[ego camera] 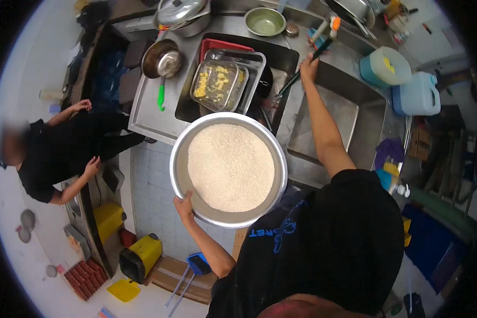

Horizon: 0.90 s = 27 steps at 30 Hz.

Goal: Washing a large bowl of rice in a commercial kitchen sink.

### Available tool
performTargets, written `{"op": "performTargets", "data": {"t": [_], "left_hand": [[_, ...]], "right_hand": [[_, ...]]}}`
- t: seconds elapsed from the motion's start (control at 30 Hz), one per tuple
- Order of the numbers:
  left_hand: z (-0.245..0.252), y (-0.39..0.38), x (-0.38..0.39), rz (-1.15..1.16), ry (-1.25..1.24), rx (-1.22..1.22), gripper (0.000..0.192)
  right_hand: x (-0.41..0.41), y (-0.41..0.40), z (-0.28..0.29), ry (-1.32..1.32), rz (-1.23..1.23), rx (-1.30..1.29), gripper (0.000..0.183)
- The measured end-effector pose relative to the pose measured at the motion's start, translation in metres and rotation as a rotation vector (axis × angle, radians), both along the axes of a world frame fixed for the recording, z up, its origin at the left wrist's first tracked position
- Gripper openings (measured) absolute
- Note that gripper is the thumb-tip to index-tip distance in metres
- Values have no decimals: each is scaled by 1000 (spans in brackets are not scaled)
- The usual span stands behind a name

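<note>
My left hand (184,204) grips the rim of a large round metal bowl (281,159), held against my body beside the sink edge. Uncooked rice (231,167) fills much of the bowl. My right hand (309,68) is closed around a dark hose or handle (290,82) with an orange piece at its upper end; its lower end hangs over the left sink basin (288,47). In that basin a glass dish (214,85) with yellow food bits rests on a metal tray (260,67). The right basin (367,123) holds a rectangular metal pan (322,123).
A saucepan (161,59) with a green handle, a lidded pot (183,24) and a green bowl (265,22) stand on the counter. Tubs and a blue jug (415,95) line the right side. Another person (71,147) stands at the left, near yellow bins (143,254).
</note>
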<state>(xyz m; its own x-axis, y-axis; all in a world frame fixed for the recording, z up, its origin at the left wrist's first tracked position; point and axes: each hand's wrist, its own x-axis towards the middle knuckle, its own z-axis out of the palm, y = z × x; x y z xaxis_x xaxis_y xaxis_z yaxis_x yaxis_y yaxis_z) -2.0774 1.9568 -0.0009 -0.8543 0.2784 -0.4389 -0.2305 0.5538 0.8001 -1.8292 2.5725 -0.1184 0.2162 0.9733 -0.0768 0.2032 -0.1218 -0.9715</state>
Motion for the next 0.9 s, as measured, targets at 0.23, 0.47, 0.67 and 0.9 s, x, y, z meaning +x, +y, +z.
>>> {"op": "performTargets", "data": {"t": [0.23,0.47,0.67,0.9], "left_hand": [[9,7,3,-9,-2,-22,28],[9,7,3,54,1,-99,29],[21,10,4,44,-52,-123,25],[15,7,4,23,-30,-60,26]], "right_hand": [[14,7,40,253,13,99,41],[64,17,32,-381,-31,106,62],[83,18,23,-217,375,-128,52],[103,4,49,177,805,-472,49]]}}
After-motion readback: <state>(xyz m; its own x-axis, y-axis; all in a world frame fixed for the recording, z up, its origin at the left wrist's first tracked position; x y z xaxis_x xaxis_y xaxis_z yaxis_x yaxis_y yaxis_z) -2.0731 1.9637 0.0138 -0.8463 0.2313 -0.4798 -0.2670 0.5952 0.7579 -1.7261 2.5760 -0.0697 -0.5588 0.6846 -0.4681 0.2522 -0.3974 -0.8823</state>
